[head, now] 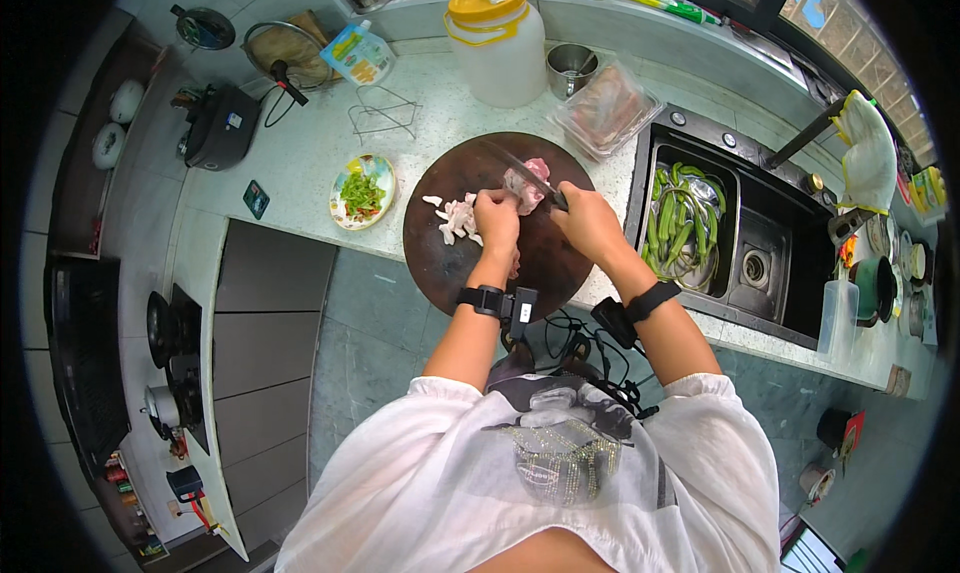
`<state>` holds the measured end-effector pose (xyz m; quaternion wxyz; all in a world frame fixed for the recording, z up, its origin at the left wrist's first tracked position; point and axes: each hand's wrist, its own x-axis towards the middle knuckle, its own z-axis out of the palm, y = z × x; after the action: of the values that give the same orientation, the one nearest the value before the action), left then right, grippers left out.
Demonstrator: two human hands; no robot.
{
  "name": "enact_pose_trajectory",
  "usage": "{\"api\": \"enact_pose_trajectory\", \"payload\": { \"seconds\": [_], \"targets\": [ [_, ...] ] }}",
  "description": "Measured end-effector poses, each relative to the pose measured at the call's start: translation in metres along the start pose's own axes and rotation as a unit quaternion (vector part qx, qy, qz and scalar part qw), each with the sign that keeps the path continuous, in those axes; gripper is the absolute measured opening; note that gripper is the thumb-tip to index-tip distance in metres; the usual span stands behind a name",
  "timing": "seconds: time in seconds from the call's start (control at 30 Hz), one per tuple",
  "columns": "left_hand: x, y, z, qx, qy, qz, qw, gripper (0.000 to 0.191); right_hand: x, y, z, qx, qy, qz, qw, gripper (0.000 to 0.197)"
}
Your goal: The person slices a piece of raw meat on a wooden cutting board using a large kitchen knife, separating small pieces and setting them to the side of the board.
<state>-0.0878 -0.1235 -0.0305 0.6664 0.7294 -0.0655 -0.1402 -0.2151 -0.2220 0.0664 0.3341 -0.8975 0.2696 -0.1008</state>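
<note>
A round dark wooden chopping board lies on the counter in front of me. My right hand grips the handle of a kitchen knife, whose blade points up and left across the raw meat. At the near left side of that meat, the fingers of my left hand are bent against it; whether they grip or only press is hidden by the hand. Cut pale pieces of meat or fat are scattered just left of my left hand.
Left of the board is a plate of chopped green and red vegetables. A phone lies farther left. Behind stand a lidded plastic bucket, a metal cup and a clear meat pack. Green peppers fill the sink's left basin.
</note>
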Motion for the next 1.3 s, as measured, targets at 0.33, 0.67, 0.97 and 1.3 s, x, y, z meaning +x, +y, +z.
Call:
{"api": "enact_pose_trajectory", "payload": {
  "seconds": [0.33,0.67,0.97,1.3],
  "targets": [
    [0.011,0.017,-0.013,-0.013,-0.110,-0.026,0.993,0.017,-0.004,0.017,0.006,0.182,-0.024,0.067,0.981,0.024],
    [0.043,0.012,0.007,0.161,-0.132,-0.002,0.978,0.016,-0.011,0.038,0.020,0.376,-0.022,0.163,0.912,0.016],
    [0.033,0.019,-0.002,0.107,-0.133,-0.016,0.985,0.011,-0.018,0.040,0.013,0.353,-0.013,0.167,0.920,0.019],
    [0.016,0.037,0.007,0.354,-0.078,0.183,0.914,0.023,-0.027,0.048,0.019,0.197,0.151,0.061,0.967,0.018]
  ]
}}
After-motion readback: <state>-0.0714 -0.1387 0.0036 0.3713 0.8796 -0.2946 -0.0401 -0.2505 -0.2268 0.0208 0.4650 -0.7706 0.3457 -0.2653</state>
